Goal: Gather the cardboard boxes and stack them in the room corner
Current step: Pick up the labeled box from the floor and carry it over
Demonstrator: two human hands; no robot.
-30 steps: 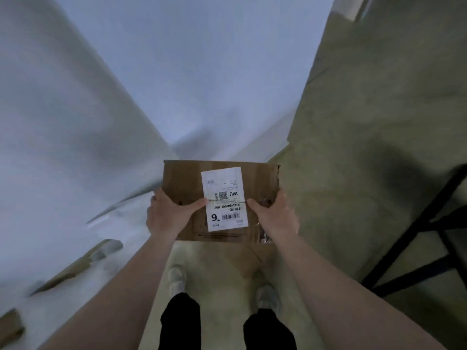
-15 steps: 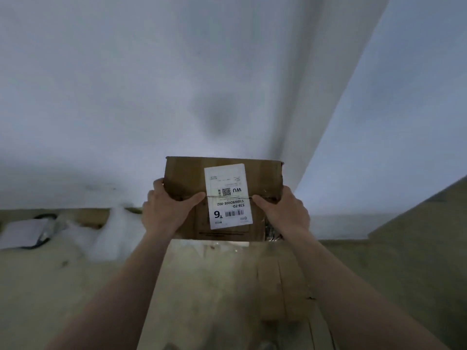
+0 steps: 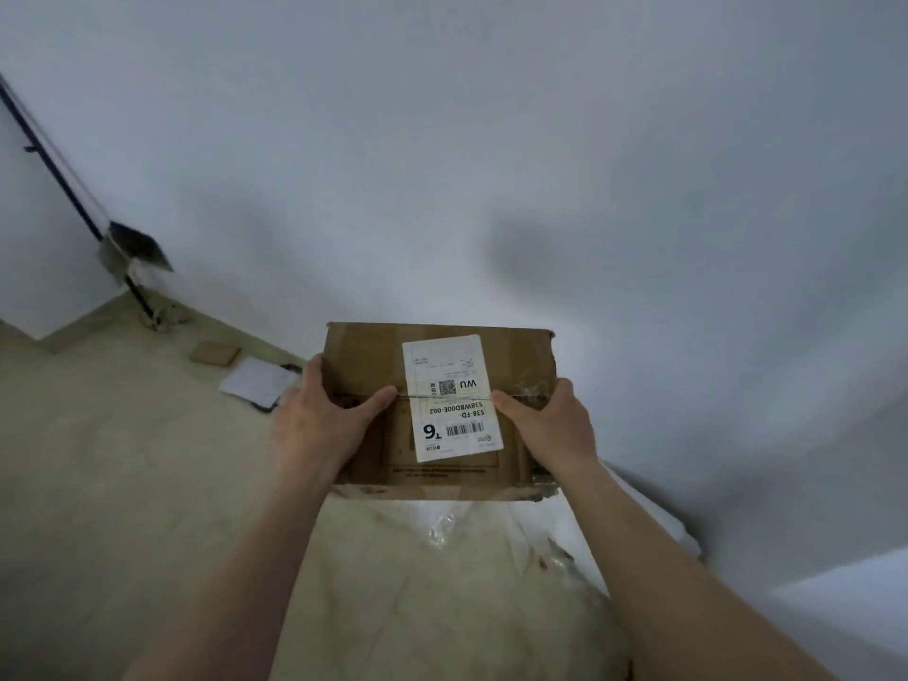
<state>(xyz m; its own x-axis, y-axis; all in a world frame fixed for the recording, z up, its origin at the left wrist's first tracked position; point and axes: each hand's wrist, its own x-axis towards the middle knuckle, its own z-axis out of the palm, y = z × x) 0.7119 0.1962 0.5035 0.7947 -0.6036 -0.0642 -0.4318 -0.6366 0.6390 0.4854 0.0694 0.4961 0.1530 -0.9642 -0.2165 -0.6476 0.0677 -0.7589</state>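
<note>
Cardboard box [image 3: 363, 356] held out front, hands gripping opposite sides

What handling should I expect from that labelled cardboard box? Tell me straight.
Probably light: the left hand and right hand carry the cardboard box with just side grips, thumbs on top. Likely fairly stiff, since its faces look flat. Its near bottom edge looks frayed, so it may crush or tear there.

bare floor [image 3: 123, 484] left, plastic wrap [image 3: 491, 528] below, wall [image 3: 491, 164] ahead
</note>
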